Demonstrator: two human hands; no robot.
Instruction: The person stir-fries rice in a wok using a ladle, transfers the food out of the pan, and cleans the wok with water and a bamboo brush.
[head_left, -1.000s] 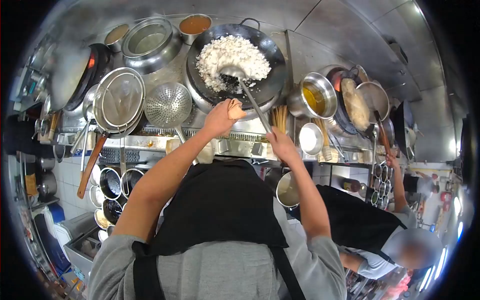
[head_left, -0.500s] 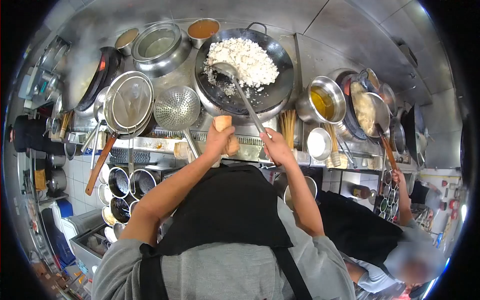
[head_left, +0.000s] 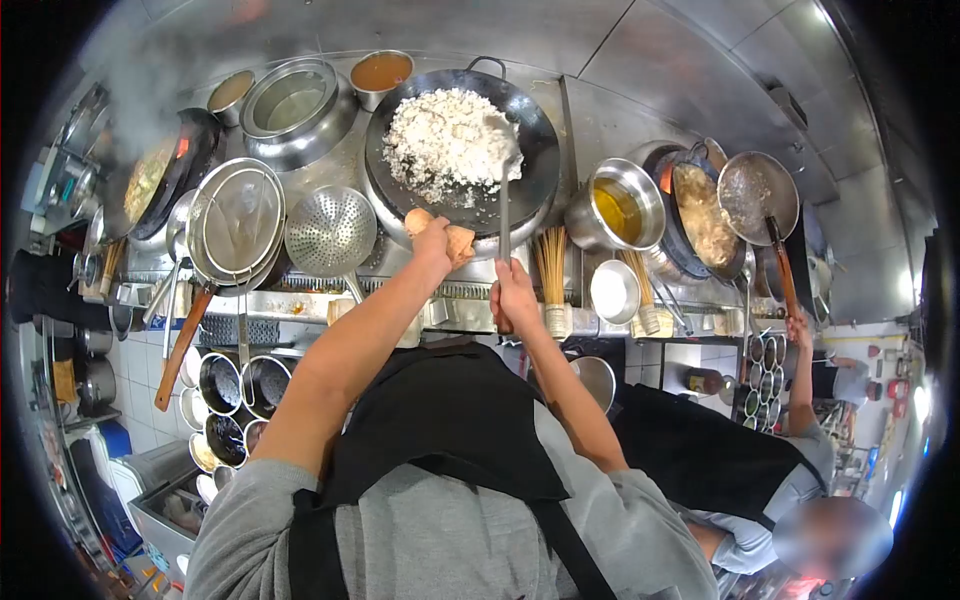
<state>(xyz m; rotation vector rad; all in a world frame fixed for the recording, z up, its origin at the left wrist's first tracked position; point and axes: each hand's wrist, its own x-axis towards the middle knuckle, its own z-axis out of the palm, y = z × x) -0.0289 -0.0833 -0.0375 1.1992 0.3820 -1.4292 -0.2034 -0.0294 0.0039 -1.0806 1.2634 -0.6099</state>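
Left hand (head_left: 432, 243) is holding cloth (head_left: 460, 246) in closed fingers by wok (head_left: 539, 150); right hand (head_left: 515, 290) is gripping ladle (head_left: 504, 222), fingers wrapped; beyond fingers, rice (head_left: 430, 140) is lying partly loose, partly clumped, so breaking-up is looking partway done

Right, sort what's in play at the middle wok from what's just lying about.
In play:
- left hand, holding folded cloth
- right hand, holding ladle
- wok
- white food

Apparently idle:
- perforated skimmer
- wire strainer
- bristle brushes
- white bowl
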